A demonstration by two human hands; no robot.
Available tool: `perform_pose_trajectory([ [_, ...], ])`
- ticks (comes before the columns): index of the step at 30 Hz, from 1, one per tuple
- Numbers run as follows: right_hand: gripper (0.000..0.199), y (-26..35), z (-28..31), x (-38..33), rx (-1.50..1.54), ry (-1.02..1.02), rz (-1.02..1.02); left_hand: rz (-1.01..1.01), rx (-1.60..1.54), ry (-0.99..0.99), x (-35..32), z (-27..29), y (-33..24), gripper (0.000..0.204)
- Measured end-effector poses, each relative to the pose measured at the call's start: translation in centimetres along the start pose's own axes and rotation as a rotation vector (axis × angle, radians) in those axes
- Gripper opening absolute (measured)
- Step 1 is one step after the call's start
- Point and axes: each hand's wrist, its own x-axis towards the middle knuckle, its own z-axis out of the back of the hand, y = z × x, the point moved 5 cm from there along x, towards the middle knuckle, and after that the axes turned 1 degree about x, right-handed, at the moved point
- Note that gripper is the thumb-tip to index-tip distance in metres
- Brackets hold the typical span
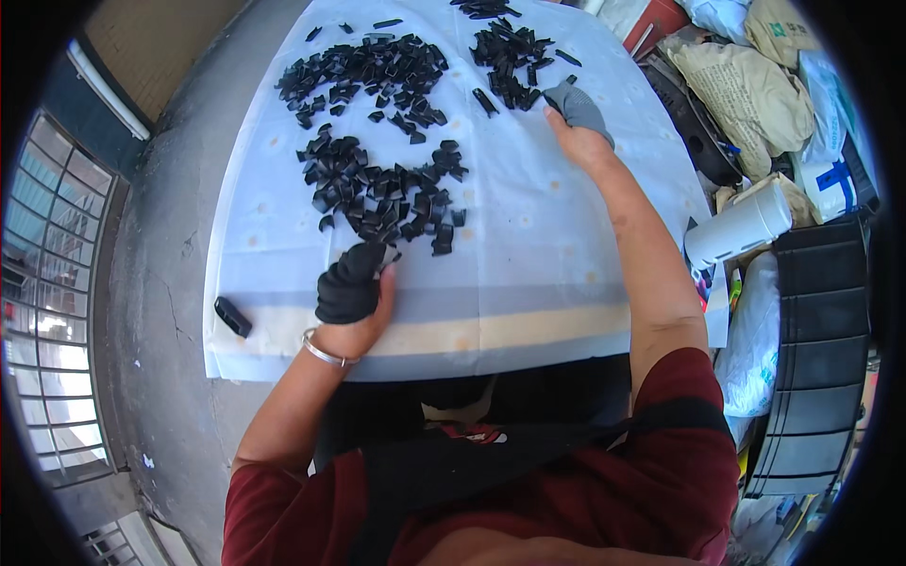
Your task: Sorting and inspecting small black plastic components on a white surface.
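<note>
My left hand, in a black glove that leaves the thumb bare, is closed near the table's front edge. Its fingertips pinch together at the nearer heap of small black angled plastic pieces; what is between them is too small to make out. My right hand, its fingers in a grey glove, reaches far forward. Its fingers curl in against the thumb beside a heap of longer black plastic pieces, and whatever they hold is hidden. Another heap of black angled pieces lies at the far left.
A pale patterned cloth covers the table. One black oblong object lies at its front left corner. Sacks, a white cylinder and a black ribbed panel crowd the right side. A barred window stands left, across a concrete floor.
</note>
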Motion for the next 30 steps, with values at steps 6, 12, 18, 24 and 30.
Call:
perform_pose_trajectory([
  [6,0.034,0.8,-3.5,10.8,-0.224,0.082,-0.055,-0.045,-0.070,0.094,0.4,1.0,-0.4,0.028],
  [12,0.032,-3.8,-10.8,16.1,-0.218,0.129,-0.043,-0.021,-0.172,0.234,1.6,0.9,-0.6,0.027],
  [18,0.032,1.6,-7.3,9.1,-0.145,0.298,-0.013,-0.040,-0.138,0.144,1.5,0.7,-0.5,0.026],
  [24,0.025,7.0,-2.9,-0.9,-0.002,0.265,0.047,-0.051,0.028,0.032,0.9,0.1,-0.4,0.017],
  [30,0.026,10.7,0.8,-5.7,0.196,0.352,-0.045,-0.183,0.089,-0.054,0.4,0.3,-1.2,0.017],
])
